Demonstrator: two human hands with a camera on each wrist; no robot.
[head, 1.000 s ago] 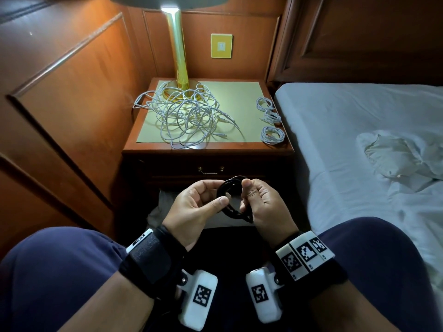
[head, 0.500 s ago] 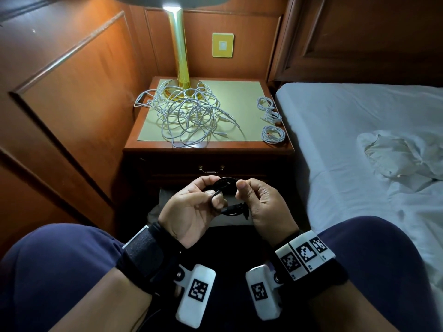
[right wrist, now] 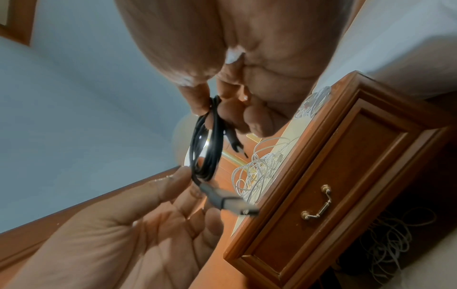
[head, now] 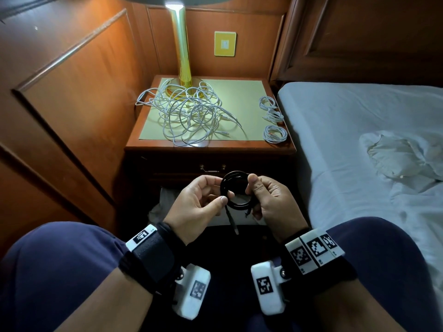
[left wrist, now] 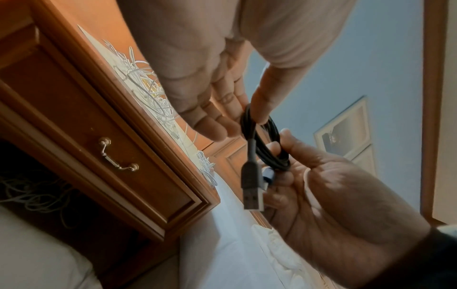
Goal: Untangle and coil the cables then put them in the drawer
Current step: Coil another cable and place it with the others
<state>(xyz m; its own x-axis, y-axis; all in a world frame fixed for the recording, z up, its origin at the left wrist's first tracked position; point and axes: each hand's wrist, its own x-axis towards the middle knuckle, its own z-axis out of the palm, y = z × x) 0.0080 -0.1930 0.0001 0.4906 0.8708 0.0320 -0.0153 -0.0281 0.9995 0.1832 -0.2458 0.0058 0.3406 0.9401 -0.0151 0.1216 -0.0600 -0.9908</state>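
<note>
Below the nightstand's (head: 208, 149) front edge, level with its closed drawer (head: 213, 167), a coiled black cable (head: 236, 191) hangs between both hands over the lap. Right hand (head: 273, 200) pinches the coil's right side, thumb on top. Left hand (head: 199, 202) pinches its left side, palm turned inward, a plug dangling below.

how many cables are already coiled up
3: a black coil held between the left hand and right hand, and two white coils on the nightstand's right edge. More may be hidden.

The lamp (head: 182, 44) shade is cut off at the top edge; the USB plug (right wrist: 232, 203) is blurred.
</note>
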